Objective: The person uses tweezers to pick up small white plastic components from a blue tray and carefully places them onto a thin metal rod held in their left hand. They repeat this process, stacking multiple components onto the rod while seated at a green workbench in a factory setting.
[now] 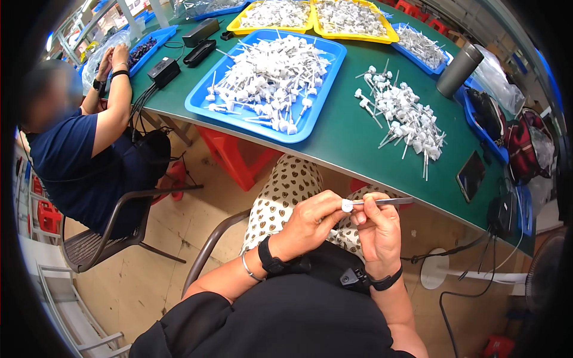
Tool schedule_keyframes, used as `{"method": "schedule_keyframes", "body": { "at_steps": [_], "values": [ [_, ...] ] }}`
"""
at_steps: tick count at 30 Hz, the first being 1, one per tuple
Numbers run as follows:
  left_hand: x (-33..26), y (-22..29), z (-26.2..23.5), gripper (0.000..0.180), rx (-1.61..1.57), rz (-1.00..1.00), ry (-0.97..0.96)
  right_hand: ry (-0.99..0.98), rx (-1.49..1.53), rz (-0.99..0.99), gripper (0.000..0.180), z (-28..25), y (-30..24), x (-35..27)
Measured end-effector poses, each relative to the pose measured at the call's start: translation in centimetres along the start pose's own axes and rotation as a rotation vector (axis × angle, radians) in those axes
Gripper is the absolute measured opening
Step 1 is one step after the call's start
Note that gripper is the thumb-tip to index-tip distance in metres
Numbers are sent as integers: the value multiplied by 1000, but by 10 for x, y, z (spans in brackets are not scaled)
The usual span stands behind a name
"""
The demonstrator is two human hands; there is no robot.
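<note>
My left hand is closed, with thumb and forefinger pinching a small white round-headed plastic part above my lap. Close beside it, my right hand is closed on a slim grey metal tool that sticks out to the right. Whether it is tweezers or a blade I cannot make out. The tool's inner end meets the white part, and my fingers partly hide that spot. Beyond my hands, a blue tray holds a heap of similar white parts with thin stems. A loose pile of such parts lies right of it.
The green table also bears yellow trays, a grey metal flask, a phone and black power adapters with cables. At left a co-worker sits with raised hands. A red stool stands under the table.
</note>
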State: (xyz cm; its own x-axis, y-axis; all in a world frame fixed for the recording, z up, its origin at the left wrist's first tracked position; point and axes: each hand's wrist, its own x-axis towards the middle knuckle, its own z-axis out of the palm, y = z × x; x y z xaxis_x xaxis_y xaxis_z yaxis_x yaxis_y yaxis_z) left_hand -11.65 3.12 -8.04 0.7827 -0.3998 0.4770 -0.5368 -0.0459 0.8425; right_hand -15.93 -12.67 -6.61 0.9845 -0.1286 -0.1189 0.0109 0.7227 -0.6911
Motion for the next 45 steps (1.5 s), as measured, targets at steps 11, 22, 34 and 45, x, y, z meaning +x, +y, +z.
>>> {"method": "schedule_keyframes", "body": {
  "at_steps": [11, 22, 34, 45],
  "values": [
    [-4, -6, -1, 14, 41, -24, -13, -62, -870, -566, 7, 15, -1, -13],
    [-7, -8, 2, 15, -172, -49, -47, 12, -532, -323, 6, 14, -2, -9],
    [-6, 11, -9, 31, -585, -436, -221, -57, -739, -543, 10, 16, -3, -21],
    [-7, 4, -6, 29, -772, -416, -235, -84, -611, -535, 14, 9, 2, -15]
  ]
}}
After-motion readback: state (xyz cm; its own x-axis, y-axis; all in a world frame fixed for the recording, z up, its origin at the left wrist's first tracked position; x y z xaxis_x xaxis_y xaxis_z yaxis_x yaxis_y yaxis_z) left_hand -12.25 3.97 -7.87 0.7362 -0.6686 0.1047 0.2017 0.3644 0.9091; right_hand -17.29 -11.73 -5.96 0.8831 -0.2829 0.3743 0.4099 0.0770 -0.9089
